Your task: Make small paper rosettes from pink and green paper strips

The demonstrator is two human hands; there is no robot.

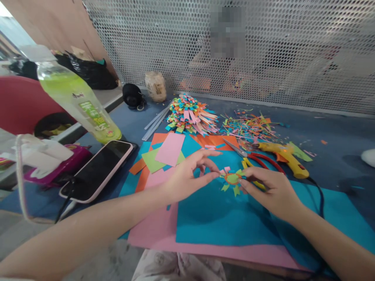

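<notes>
A small paper flower (233, 179) with an orange ring, green centre and short green and pink petals lies on a blue paper sheet (222, 218). My left hand (187, 177) reaches in from the left; its thumb and a finger pinch at the flower's left edge by a pink petal, the other fingers spread. My right hand (271, 189) comes from the right, fingers curled, fingertips holding the flower's right edge. Red-handled scissors (252, 156) lie just behind the flower.
A yellow glue gun (284, 156) with its cord lies right of the scissors. A pile of finished coloured paper pieces (190, 113) and scraps (249, 127) sits behind. Left: a phone (98, 169), a green drink bottle (77, 97), loose coloured sheets (168, 152). A perforated screen (263, 50) closes the back.
</notes>
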